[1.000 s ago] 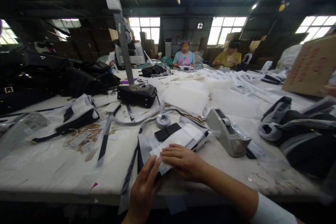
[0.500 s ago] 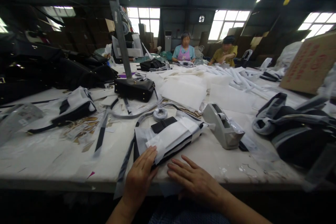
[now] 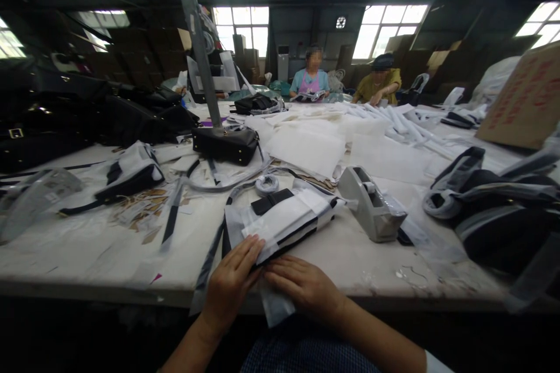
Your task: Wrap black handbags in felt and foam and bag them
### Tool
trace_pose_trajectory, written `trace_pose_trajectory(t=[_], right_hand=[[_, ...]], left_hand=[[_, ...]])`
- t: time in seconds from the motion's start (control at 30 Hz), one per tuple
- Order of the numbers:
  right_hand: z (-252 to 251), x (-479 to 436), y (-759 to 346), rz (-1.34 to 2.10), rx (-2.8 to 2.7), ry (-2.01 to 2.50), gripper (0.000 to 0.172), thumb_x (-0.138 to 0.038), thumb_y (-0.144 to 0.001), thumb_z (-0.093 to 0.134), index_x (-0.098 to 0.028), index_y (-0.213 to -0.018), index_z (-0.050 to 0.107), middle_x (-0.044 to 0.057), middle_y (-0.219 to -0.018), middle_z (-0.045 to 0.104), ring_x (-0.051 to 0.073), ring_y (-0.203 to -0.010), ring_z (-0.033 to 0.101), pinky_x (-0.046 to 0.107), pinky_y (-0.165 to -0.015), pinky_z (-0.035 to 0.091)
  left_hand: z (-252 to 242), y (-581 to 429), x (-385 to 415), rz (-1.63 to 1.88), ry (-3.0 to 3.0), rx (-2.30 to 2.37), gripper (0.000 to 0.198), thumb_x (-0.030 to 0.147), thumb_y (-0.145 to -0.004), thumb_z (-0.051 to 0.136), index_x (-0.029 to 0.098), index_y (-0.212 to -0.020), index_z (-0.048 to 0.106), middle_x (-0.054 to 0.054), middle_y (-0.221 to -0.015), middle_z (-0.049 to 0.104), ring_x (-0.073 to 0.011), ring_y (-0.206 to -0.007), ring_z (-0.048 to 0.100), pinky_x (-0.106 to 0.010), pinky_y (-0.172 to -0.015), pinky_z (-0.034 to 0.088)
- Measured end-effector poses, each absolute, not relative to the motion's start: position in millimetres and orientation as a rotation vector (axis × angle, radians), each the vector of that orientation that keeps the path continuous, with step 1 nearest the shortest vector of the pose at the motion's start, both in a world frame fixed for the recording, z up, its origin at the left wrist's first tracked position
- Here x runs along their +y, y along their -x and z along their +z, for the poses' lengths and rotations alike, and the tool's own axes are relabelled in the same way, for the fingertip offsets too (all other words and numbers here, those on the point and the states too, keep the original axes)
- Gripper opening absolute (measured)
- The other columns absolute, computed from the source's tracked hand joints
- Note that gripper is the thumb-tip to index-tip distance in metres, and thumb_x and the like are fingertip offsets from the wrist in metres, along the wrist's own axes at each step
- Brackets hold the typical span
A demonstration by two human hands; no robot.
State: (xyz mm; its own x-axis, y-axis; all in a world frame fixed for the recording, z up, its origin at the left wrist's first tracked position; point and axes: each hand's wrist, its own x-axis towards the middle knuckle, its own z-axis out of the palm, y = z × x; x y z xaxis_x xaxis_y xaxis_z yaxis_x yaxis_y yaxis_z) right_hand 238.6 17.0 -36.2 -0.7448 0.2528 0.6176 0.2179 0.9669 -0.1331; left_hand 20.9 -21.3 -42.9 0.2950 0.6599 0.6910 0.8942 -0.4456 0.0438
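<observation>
At the table edge [image 3: 109, 290], left hand [image 3: 230, 284] on a wrapped bag [image 3: 291, 215], right hand [image 3: 311, 290] alongside, both grips unclear.

the left hand [image 3: 230, 282] lies just beside the right hand [image 3: 306, 287], fingers [image 3: 248, 252] slightly bent, forearms [image 3: 378, 329] angled inward.

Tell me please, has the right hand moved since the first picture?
Yes. Judged against the table's front edge, the right hand has moved nearer to that edge.
</observation>
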Motion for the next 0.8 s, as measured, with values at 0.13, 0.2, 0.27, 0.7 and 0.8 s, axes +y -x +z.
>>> trace_pose_trajectory(t=[0.13,0.2,0.27,0.7,0.8], right_hand=[[-38,19,-236,0.090,-2.399,0.250,0.017,-0.014,-0.097,0.053,-0.013,-0.108,0.065,0.009,-0.104,0.075,0.019,-0.105,0.068,0.036,-0.098,0.054],[-40,17,-240,0.113,-2.411,0.236,0.019,-0.014,-0.098,0.050,-0.012,-0.110,0.065,0.008,-0.104,0.075,0.018,-0.105,0.068,0.036,-0.099,0.053],[-41,13,-245,0.117,-2.424,0.240,0.021,-0.014,-0.099,0.049,-0.012,-0.113,0.065,0.010,-0.108,0.075,0.018,-0.108,0.067,0.036,-0.101,0.053],[-39,-14,-260,0.041,-2.413,0.236,0.024,-0.010,-0.099,0.046,-0.009,-0.111,0.067,0.010,-0.107,0.076,0.019,-0.108,0.069,0.035,-0.100,0.054],[-35,-19,-262,0.020,-2.435,0.210,0.024,-0.010,-0.099,0.046,-0.009,-0.110,0.068,0.010,-0.106,0.076,0.018,-0.108,0.069,0.033,-0.101,0.053]], left_hand=[[-40,-21,-21,-0.925,2.234,-1.381,0.040,0.019,-0.096,0.054,0.017,-0.136,0.053,-0.011,-0.132,0.063,-0.0233,-0.120,0.061,-0.035,-0.099,0.053],[-40,-21,-20,-0.923,2.251,-1.366,0.042,0.017,-0.095,0.054,0.016,-0.137,0.052,-0.011,-0.134,0.062,-0.0234,-0.123,0.059,-0.036,-0.101,0.052],[-41,-21,-19,-0.925,2.267,-1.352,0.044,0.016,-0.094,0.055,0.015,-0.138,0.050,-0.011,-0.135,0.061,-0.0236,-0.127,0.056,-0.037,-0.103,0.050],[-35,-24,-22,-0.922,2.245,-1.328,0.041,0.014,-0.097,0.048,0.013,-0.138,0.050,-0.010,-0.132,0.063,-0.0211,-0.126,0.056,-0.034,-0.101,0.052],[-33,-24,-26,-0.949,2.260,-1.323,0.041,0.015,-0.097,0.048,0.015,-0.138,0.050,-0.010,-0.132,0.063,-0.0214,-0.126,0.057,-0.035,-0.100,0.053]])
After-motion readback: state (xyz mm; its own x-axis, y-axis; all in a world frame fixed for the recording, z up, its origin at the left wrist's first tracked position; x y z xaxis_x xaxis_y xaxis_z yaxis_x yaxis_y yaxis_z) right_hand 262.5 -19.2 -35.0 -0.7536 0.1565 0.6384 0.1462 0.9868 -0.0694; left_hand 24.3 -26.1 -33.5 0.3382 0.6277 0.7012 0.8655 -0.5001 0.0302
